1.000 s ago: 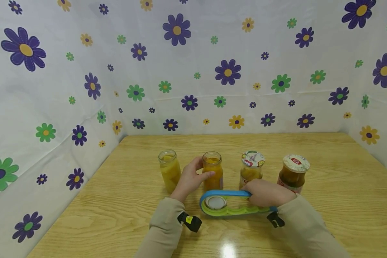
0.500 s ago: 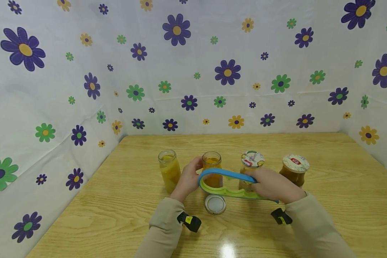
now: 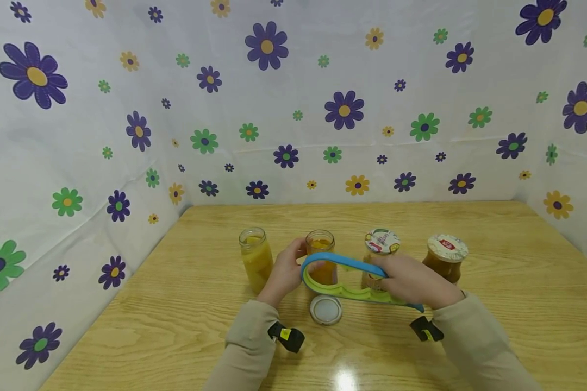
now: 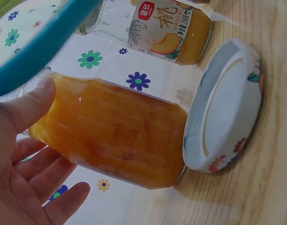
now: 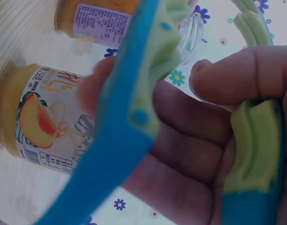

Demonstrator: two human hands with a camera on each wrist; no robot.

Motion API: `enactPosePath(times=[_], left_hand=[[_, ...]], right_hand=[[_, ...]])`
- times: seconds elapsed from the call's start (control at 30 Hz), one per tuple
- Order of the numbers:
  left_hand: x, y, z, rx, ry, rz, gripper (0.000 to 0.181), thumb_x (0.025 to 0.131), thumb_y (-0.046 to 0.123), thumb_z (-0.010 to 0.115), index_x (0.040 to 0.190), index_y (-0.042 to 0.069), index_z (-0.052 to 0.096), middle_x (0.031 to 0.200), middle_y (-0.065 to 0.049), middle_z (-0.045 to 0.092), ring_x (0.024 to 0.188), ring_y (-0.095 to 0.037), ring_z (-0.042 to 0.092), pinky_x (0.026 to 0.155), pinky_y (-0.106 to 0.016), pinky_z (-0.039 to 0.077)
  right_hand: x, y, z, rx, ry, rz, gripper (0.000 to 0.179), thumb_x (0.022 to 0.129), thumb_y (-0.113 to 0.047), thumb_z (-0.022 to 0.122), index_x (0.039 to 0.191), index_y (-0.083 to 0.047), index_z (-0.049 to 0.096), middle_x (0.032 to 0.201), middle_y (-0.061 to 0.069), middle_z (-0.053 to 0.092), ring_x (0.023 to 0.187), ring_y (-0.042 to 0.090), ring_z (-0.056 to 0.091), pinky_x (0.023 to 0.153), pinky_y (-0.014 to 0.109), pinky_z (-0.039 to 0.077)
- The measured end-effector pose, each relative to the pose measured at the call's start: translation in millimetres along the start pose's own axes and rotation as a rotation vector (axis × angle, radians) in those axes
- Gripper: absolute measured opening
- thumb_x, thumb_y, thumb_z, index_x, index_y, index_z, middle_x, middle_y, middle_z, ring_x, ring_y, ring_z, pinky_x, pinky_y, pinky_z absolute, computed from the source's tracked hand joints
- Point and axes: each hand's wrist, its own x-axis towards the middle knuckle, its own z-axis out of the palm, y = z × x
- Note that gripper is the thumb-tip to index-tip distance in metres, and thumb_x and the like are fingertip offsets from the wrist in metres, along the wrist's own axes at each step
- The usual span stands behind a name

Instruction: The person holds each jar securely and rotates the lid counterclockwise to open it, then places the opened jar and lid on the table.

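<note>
1. Left of your left hand (image 3: 285,271), just beside it, the uncapped yellow jar (image 3: 258,266) stands on the desk (image 3: 147,331); a careless swing of that wrist could topple and spill it.
2. Your left hand grips the uncapped orange jar (image 4: 113,129) near its neck, base down. A hard tug that high could tip it, with nothing capping the contents.
3. On your side of that jar, right of your left hand, a loose lid (image 3: 326,310) lies hollow side up; lowering the opener (image 3: 347,262) carelessly could drag it along.
4. Your right hand (image 3: 420,281) holds that opener in the air, its looped end reaching left, in front of the orange jar; I can't tell whether they touch. Swinging it left could knock the jar.
5. Just beyond your right hand, the capped peach jar (image 5: 42,119) is partly hidden; brushing knuckles could shift it.
6. Beyond your right wrist stands the capped brown jar (image 3: 446,256), at risk if your elbow swings out.
</note>
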Motion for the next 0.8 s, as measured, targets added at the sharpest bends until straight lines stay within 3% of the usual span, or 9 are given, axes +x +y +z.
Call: enactPosePath(times=[0.07,0.17,0.27,0.57,0.8], left_hand=[[0.1,0.1,0.0,-0.001,-0.001,-0.001,0.047,0.077,0.02,0.068,0.115,0.001,0.05,0.112,-0.017,0.055,0.108,-0.035,0.048,0.083,-0.045,0.043],[-0.2,0.6,-0.3,0.0,0.0,0.004,0.046,0.077,0.019,0.069,0.115,0.001,0.049,0.112,-0.017,0.055,0.108,-0.035,0.049,0.083,-0.044,0.044],[0.0,0.3,-0.3,-0.003,-0.001,0.01,0.046,0.077,0.018,0.069,0.115,0.0,0.049,0.112,-0.017,0.055,0.107,-0.035,0.048,0.083,-0.044,0.044],[-0.1,0.8,-1.1,-0.006,-0.009,-0.004,0.046,0.077,0.019,0.068,0.115,0.001,0.049,0.112,-0.017,0.055,0.109,-0.035,0.048,0.084,-0.044,0.043],[-0.5,0.6,1.6,0.032,0.007,0.03,0.044,0.078,0.009,0.067,0.116,-0.003,0.048,0.112,-0.019,0.054,0.107,-0.036,0.049,0.081,-0.047,0.044]], right_hand=[[0.8,0.1,0.6,-0.005,-0.013,-0.02,0.013,0.082,-0.001,0.051,0.094,-0.005,0.056,0.062,-0.001,0.048,0.046,0.01,0.041,0.043,0.024,0.035],[0.5,0.0,0.9,-0.005,-0.023,-0.037,0.025,0.082,0.001,0.049,0.106,-0.002,0.055,0.067,0.0,0.052,0.046,0.01,0.041,0.043,0.024,0.035],[0.7,-0.3,1.6,0.007,-0.036,-0.029,0.027,0.082,0.002,0.047,0.107,-0.003,0.053,0.068,0.001,0.052,0.046,0.01,0.042,0.042,0.025,0.036],[1.6,1.2,4.9,0.052,-0.064,-0.045,0.016,0.083,0.002,0.046,0.093,-0.009,0.049,0.063,0.0,0.046,0.045,0.009,0.04,0.042,0.024,0.037],[0.3,0.9,5.0,0.115,-0.127,-0.008,0.011,0.085,0.001,0.045,0.09,-0.008,0.045,0.06,0.001,0.043,0.044,0.009,0.039,0.042,0.023,0.036]])
